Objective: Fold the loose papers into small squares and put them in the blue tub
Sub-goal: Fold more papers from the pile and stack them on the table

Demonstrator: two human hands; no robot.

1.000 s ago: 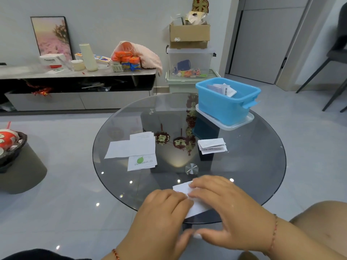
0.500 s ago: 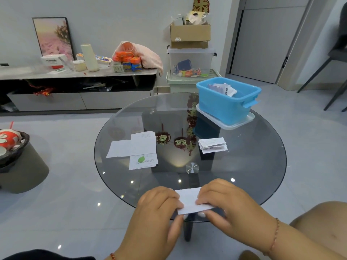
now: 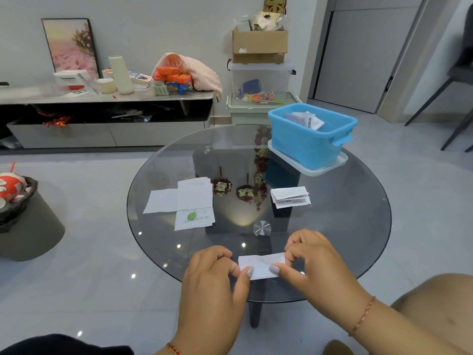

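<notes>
A second ago both hands pressed the paper [image 3: 261, 265] flat on the worktop [image 3: 345, 226]; now the left hand [image 3: 215, 275] and right hand [image 3: 311, 260] pinch its ends, lifted at the near edge. The crease looks set, so another fold probably comes before the blue tub [image 3: 311, 139], well apart at the far right.

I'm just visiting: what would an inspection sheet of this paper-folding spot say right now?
Surface: round glass table.
Job's things: folded paper held at the near edge; flat papers; small paper stack; blue tub on a clear lid, papers inside.
Clutter: nothing seen on the table.
Hands: left hand and right hand pinch the folded paper's ends.
Cables: nothing seen.
Surroundings: cluttered sideboard, stacked boxes, chair.
</notes>
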